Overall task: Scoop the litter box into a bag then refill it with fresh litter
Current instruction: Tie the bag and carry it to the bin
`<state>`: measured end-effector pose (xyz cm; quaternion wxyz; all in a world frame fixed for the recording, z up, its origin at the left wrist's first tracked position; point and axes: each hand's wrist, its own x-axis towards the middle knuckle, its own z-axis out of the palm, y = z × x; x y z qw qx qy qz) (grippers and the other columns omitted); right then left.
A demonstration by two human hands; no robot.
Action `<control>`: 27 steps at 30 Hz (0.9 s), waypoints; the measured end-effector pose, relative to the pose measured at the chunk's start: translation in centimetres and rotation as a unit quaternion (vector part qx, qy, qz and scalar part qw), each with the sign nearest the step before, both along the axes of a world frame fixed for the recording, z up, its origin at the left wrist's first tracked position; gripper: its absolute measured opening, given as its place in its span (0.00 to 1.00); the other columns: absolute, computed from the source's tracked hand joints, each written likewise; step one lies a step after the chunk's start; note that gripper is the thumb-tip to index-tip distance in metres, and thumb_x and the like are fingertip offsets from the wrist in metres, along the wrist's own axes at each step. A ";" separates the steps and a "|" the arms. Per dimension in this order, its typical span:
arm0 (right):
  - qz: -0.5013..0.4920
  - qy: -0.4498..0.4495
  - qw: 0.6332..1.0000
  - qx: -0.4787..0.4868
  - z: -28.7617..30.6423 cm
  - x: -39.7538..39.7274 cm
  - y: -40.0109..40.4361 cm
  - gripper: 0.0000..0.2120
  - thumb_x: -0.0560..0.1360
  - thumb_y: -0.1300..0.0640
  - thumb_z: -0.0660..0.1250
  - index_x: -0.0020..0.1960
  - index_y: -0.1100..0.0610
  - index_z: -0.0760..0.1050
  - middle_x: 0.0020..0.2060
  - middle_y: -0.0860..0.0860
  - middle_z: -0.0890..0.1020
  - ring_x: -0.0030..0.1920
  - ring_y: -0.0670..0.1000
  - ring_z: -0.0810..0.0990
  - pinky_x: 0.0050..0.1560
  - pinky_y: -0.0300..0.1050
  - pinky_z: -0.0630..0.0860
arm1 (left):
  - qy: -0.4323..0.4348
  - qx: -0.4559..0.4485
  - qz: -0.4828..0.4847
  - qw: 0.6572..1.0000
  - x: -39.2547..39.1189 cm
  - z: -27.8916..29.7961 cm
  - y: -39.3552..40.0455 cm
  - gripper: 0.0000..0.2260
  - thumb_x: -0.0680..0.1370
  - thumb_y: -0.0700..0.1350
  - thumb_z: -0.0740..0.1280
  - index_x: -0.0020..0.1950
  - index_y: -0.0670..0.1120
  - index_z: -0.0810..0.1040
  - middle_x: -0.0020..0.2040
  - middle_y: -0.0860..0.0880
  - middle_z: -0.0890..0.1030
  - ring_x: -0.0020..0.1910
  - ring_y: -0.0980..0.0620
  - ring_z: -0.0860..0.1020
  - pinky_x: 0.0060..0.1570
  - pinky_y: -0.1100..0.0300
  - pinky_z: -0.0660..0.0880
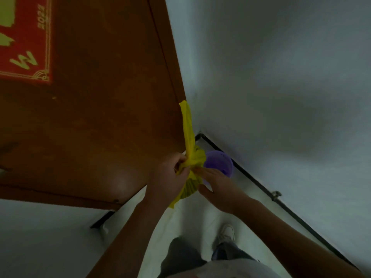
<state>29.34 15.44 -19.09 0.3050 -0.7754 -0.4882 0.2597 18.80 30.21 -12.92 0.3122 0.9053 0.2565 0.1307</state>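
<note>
The yellow plastic bag (190, 173) hangs in the air in front of the person, gathered at its neck, with its full, pleated belly drooping below the neck and one long twisted tail standing up from the neck along the edge of the brown wooden door (100, 117). The bag's long axis therefore runs nearly upright, tail above, load below. The left hand (172, 173) sits just to the door side of the neck, its grip curled tight around the bunched plastic, and carries the weight. The right hand (218, 187) lies on the other side of the neck, fingers straight and spread, fingertips touching the plastic, pinching nothing. A purple round container (219, 163) sits beyond the bag, low in the corner where the white wall (281, 77) meets the floor. Judging by this, the knot is being finished: the free tail lies above the left grip, so the right hand, nearer its base, looks best placed to take it
</note>
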 end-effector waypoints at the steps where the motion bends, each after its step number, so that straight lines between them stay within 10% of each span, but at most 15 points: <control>1: -0.007 0.007 1.000 -0.001 -0.3 0.8 0.4 0.23 0.80 0.50 0.61 0.74 0.47 0.63 0.70 0.45 0.71 0.69 0.45 0.68 0.69 0.44 0.66 | -0.003 -0.004 -0.007 1.000 1.0 -0.4 0.6 0.03 0.75 0.45 0.71 0.46 0.52 0.78 0.40 0.55 0.79 0.39 0.58 0.77 0.36 0.66 0.72; 17: -0.230 0.059 0.967 -0.088 -6.3 6.4 11.2 0.20 0.79 0.50 0.62 0.71 0.51 0.69 0.65 0.51 0.76 0.66 0.53 0.73 0.64 0.50 0.71 | 0.050 -0.123 -0.194 0.972 13.8 -9.1 14.1 0.03 0.74 0.41 0.73 0.44 0.47 0.80 0.38 0.51 0.81 0.37 0.56 0.79 0.37 0.49 0.78; 27: -0.386 0.080 0.916 -0.071 -8.0 6.4 16.7 0.21 0.79 0.52 0.63 0.72 0.49 0.68 0.66 0.50 0.76 0.65 0.52 0.73 0.61 0.42 0.67 | 0.056 -0.197 -0.222 0.953 18.3 -12.3 18.5 0.10 0.71 0.39 0.74 0.41 0.55 0.78 0.33 0.57 0.80 0.34 0.58 0.79 0.37 0.56 0.77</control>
